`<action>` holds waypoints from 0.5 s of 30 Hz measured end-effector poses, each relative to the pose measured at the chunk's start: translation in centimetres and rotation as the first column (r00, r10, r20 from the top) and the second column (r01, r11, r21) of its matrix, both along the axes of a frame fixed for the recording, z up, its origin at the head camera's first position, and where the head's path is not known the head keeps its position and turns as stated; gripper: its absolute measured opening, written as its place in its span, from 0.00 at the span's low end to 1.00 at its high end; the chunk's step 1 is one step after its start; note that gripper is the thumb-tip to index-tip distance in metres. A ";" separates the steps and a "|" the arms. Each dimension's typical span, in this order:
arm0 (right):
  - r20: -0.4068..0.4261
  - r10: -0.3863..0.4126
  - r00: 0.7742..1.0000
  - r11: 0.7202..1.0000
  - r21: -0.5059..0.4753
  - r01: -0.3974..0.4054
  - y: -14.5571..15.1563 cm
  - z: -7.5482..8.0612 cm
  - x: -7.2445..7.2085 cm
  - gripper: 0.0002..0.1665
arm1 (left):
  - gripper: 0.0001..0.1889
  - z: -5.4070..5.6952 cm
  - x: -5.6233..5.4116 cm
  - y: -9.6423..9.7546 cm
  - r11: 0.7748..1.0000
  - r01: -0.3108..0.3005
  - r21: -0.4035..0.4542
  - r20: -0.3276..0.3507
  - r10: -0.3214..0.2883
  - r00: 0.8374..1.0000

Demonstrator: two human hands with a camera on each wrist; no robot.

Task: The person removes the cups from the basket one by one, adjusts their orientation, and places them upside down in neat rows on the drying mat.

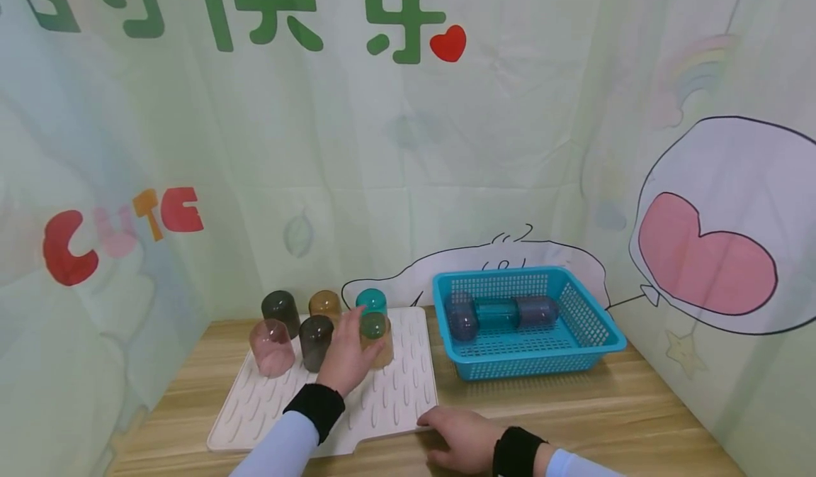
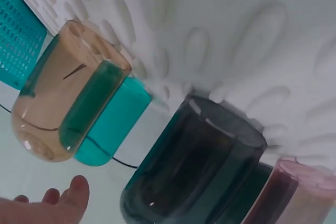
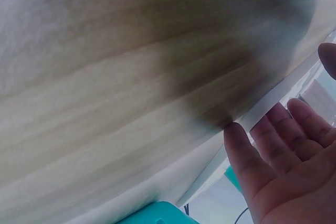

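My left hand reaches over the white ridged draining tray, beside a clear amber cup. In the left wrist view its fingertips are apart from that cup, with nothing held. Behind the amber cup stands a teal cup. To the hand's left are a dark grey cup and a pink cup; a dark cup and a brown cup stand behind. All these cups sit upside down. My right hand touches the tray's front right corner, its fingers extended.
A blue mesh basket stands to the right of the tray, holding a teal cup and purple-grey cups on their sides. The wooden table meets a printed curtain at the back and sides.
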State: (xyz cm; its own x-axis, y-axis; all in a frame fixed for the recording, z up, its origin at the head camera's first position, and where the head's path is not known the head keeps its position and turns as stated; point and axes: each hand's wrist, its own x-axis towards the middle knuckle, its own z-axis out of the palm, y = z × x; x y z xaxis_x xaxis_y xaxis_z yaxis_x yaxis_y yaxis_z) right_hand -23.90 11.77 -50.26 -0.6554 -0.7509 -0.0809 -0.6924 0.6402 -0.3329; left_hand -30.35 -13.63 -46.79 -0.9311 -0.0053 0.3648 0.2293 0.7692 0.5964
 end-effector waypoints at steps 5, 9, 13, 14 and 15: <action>-0.005 0.001 1.000 1.000 0.007 -0.001 -0.1 0.0 0.2 0.26 | 0.40 0.3 1.9 -0.7 0.998 0.020 -0.053 -0.071 -0.024 0.997; -0.019 0.008 1.000 1.000 0.007 -0.008 -0.2 -0.1 0.3 0.26 | 0.34 0.2 3.8 -1.3 0.994 0.050 -0.098 0.024 -0.048 0.999; -0.049 0.015 0.999 1.000 0.001 -0.015 -0.1 0.1 0.3 0.26 | 0.30 0.0 5.6 -2.1 0.978 0.131 -0.160 0.208 -0.096 0.973; -0.054 0.014 0.998 1.000 0.001 -0.014 -0.1 0.1 0.4 0.26 | 0.29 -0.1 6.0 -2.4 0.971 0.159 -0.176 0.250 -0.112 0.962; -0.057 0.012 0.998 1.000 0.002 -0.012 -0.1 0.2 0.4 0.26 | 0.27 -0.2 6.4 -2.6 0.964 0.190 -0.186 0.286 -0.131 0.949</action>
